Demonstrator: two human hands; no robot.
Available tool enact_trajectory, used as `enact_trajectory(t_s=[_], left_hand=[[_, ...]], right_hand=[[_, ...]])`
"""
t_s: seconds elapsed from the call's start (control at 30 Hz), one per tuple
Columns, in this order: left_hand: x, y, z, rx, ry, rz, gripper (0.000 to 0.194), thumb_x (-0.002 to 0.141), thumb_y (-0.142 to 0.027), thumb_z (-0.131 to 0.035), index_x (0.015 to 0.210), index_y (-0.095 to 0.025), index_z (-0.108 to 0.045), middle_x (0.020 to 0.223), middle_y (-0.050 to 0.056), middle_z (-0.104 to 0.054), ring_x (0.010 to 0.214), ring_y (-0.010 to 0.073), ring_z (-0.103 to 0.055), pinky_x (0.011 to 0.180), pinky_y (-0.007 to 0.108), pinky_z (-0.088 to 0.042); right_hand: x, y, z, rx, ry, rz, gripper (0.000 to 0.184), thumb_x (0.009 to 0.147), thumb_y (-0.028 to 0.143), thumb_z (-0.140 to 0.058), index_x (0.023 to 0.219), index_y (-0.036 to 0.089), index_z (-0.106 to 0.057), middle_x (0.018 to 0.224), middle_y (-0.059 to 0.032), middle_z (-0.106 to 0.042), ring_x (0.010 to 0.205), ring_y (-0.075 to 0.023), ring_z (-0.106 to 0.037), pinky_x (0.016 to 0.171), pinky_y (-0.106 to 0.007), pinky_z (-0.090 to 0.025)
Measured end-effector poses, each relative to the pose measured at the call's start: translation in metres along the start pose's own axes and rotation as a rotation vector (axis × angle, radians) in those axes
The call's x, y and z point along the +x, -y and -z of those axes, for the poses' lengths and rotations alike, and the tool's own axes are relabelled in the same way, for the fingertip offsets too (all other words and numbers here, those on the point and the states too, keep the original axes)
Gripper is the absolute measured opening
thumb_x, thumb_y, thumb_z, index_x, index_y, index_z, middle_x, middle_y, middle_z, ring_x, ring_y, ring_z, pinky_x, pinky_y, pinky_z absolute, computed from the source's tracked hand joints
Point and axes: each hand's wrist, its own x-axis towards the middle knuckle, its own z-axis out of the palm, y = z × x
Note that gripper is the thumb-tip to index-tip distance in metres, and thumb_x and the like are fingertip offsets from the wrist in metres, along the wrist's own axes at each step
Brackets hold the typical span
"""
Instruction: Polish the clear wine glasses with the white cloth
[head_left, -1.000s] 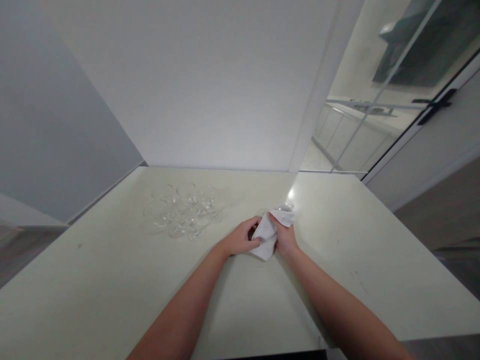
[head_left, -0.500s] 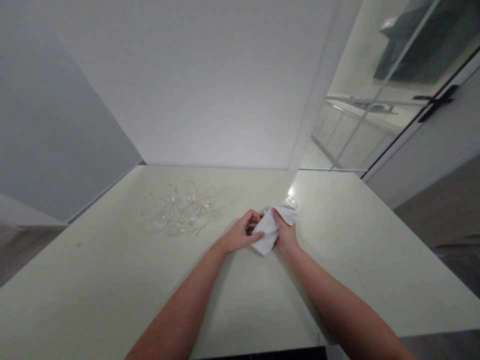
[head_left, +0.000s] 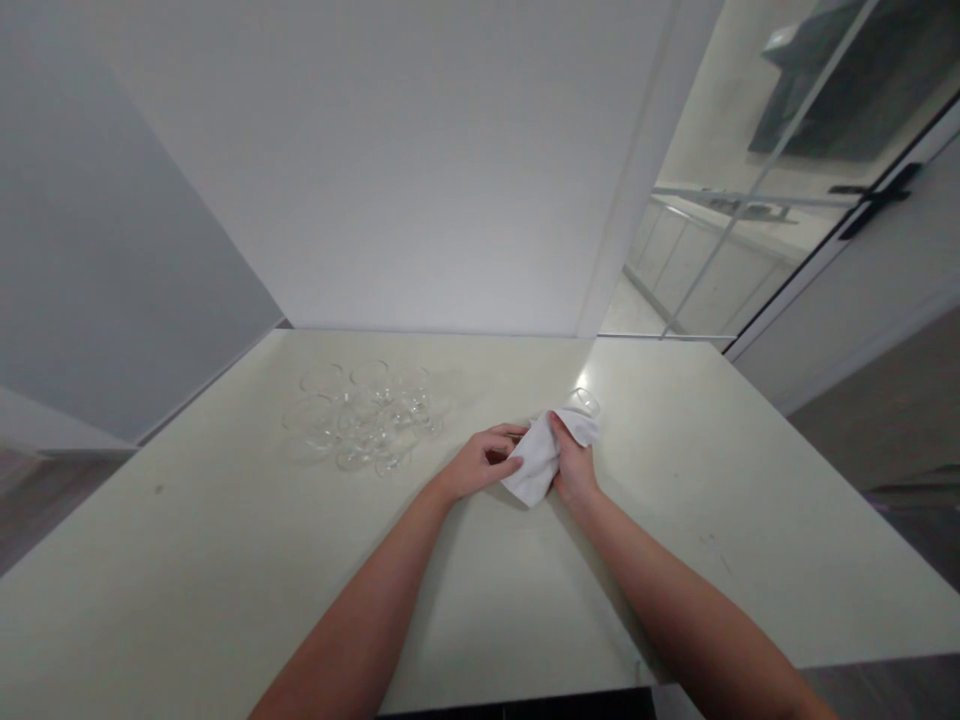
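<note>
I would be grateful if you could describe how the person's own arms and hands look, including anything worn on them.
The left hand and right hand are ungloved. The left forearm and right forearm show no sleeves, watch or bracelet. Some fingers are hidden, so rings cannot be ruled out.

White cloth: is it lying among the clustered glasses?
No, the white cloth is in the right hand, apart from the clustered glasses.

The cloth [head_left: 534,470] is plain white, the glasses [head_left: 369,428] clear. The table [head_left: 225,570] is pale cream with small dark marks, the door handle [head_left: 879,202] black. The dim floor [head_left: 52,510] looks grey-brown, perhaps streaked.
</note>
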Motion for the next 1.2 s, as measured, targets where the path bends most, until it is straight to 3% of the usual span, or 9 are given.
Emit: enact_trajectory(t_s=[0.3,0.53,0.67,0.73,0.87,0.97,1.2], left_hand=[[0.000,0.002,-0.001,-0.034,0.004,0.008,0.045,0.085,-0.051,-0.066,0.061,-0.013,-0.060,0.125,0.017,-0.062,0.110,0.0252,-0.061,0.089,0.033,-0.047],[0.000,0.005,-0.002,-0.032,0.015,0.058,0.047,0.087,-0.053,-0.060,0.064,-0.013,-0.059,0.115,0.014,-0.066,0.090,0.0207,-0.062,0.074,0.029,-0.046],[0.002,0.002,0.000,0.047,-0.074,0.017,0.047,0.089,-0.055,-0.056,0.064,-0.014,-0.058,0.113,0.012,-0.064,0.096,0.0207,-0.059,0.082,0.030,-0.046],[0.003,0.002,0.001,0.096,-0.162,-0.014,0.047,0.088,-0.056,-0.056,0.064,-0.015,-0.057,0.105,0.010,-0.062,0.095,0.0195,-0.057,0.085,0.030,-0.046],[0.001,0.002,0.000,0.011,-0.251,0.076,0.043,0.088,-0.058,-0.056,0.073,-0.017,-0.054,0.069,-0.001,-0.051,0.065,0.0119,-0.047,0.060,0.022,-0.039],[0.000,-0.001,-0.003,-0.092,-0.269,0.121,0.035,0.086,-0.053,-0.061,0.088,-0.018,-0.054,0.060,-0.006,-0.044,0.055,0.0092,-0.039,0.052,0.020,-0.029],[0.001,-0.006,-0.003,-0.030,-0.231,0.087,0.027,0.085,-0.041,-0.059,0.077,-0.016,-0.062,0.074,0.002,-0.058,0.074,0.0147,-0.053,0.068,0.026,-0.041]], right_hand=[[0.002,-0.002,0.001,0.003,-0.003,-0.006,0.043,0.058,0.034,-0.089,0.091,0.018,-0.066,0.082,0.0000,-0.073,0.073,-0.0175,-0.068,0.070,-0.030,-0.058],[0.003,-0.003,0.002,-0.004,0.030,0.003,0.042,0.060,0.034,-0.088,0.091,0.018,-0.066,0.083,0.0002,-0.073,0.073,-0.0166,-0.068,0.073,-0.030,-0.058],[0.001,-0.001,0.000,0.002,-0.004,0.017,0.040,0.060,0.033,-0.087,0.091,0.019,-0.066,0.084,0.0004,-0.073,0.075,-0.0166,-0.068,0.071,-0.029,-0.057],[0.000,0.000,-0.001,0.013,-0.008,0.032,0.040,0.060,0.033,-0.087,0.091,0.019,-0.065,0.085,0.0002,-0.072,0.077,-0.0171,-0.068,0.070,-0.029,-0.057],[-0.001,0.002,-0.002,0.028,-0.009,0.064,0.043,0.059,0.034,-0.087,0.092,0.020,-0.065,0.088,-0.0005,-0.073,0.080,-0.0169,-0.068,0.073,-0.029,-0.058],[-0.001,0.001,-0.002,0.044,-0.017,0.064,0.044,0.058,0.035,-0.088,0.092,0.020,-0.065,0.088,0.0000,-0.072,0.079,-0.0161,-0.067,0.073,-0.028,-0.058],[0.002,-0.003,0.000,0.050,-0.003,0.102,0.046,0.061,0.036,-0.087,0.096,0.020,-0.064,0.091,-0.0010,-0.072,0.082,-0.0177,-0.068,0.075,-0.031,-0.057]])
